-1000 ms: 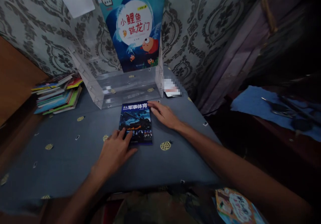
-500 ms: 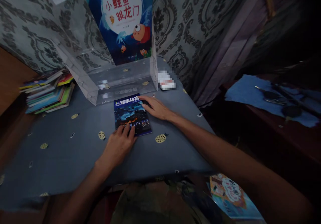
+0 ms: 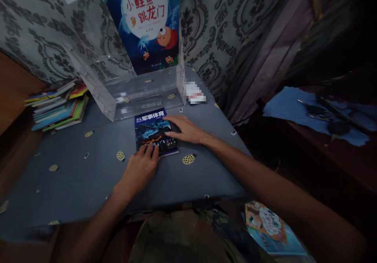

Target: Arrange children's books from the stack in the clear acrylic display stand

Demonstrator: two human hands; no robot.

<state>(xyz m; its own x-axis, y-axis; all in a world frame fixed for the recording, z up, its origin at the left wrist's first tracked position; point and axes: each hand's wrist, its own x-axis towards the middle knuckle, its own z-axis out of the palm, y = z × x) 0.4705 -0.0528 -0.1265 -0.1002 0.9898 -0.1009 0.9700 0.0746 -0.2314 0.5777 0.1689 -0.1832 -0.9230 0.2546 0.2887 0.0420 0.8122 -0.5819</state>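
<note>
A dark blue magazine (image 3: pixel 151 131) with white Chinese lettering lies flat on the patterned tablecloth (image 3: pixel 97 188). The fingers of my left hand (image 3: pixel 143 163) rest spread on its lower left part. My right hand (image 3: pixel 187 129) lies along its right edge, thumb and fingers stretched out over the cover's side. Just behind the magazine stands a clear acrylic rack (image 3: pixel 104 108). A large picture book (image 3: pixel 150 35) with an orange fish on its cover stands upright in the rack.
A stack of books (image 3: pixel 60 108) sits at the table's left back. Right of the rack is a blurred-out white item (image 3: pixel 196 93). Another book (image 3: pixel 272 227) lies low at the right. A blue cloth with glasses (image 3: pixel 297 110) is on a surface farther right.
My right hand has slid slightly down the magazine's right edge, its thumb now lower. My left hand stays at the lower left. The view has shifted a little.
</note>
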